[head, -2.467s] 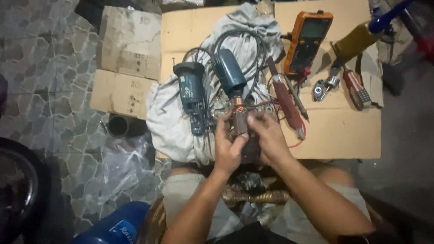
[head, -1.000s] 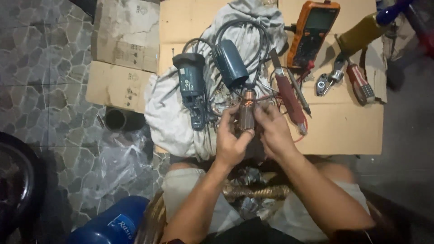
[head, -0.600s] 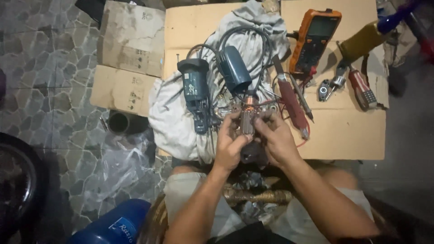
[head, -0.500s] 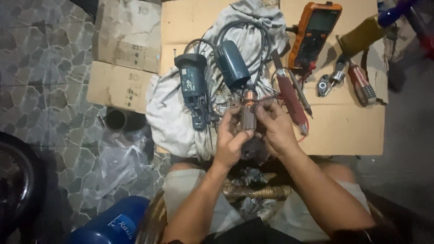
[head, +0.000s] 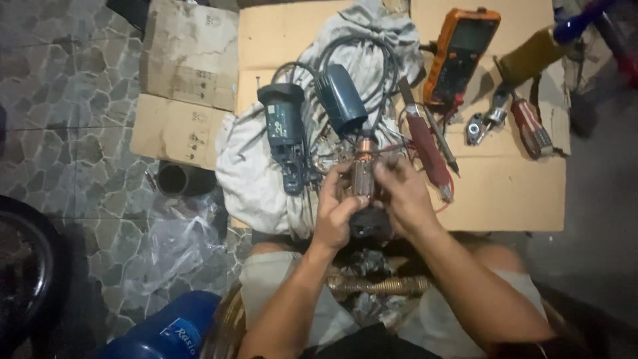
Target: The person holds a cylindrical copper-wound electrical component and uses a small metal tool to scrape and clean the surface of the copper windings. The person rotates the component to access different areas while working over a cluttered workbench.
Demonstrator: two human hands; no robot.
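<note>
Flattened cardboard [head: 518,193] covers the floor, and everything else sits relative to it. A grey cloth [head: 256,166] lies over its left half, carrying two teal power-tool housings [head: 287,136] and a tangle of cable. An orange multimeter [head: 460,53] rests at the far right corner, with a red-handled screwdriver [head: 425,143] just beside the cloth. Above the near edge, the left hand [head: 335,213] and right hand [head: 402,196] are both closed around a motor armature [head: 363,174] — upright, copper windings showing, dark end downward. It looks dense and rigid, though its windings seem easily nicked — better gripped by the steel core or shaft.
</note>
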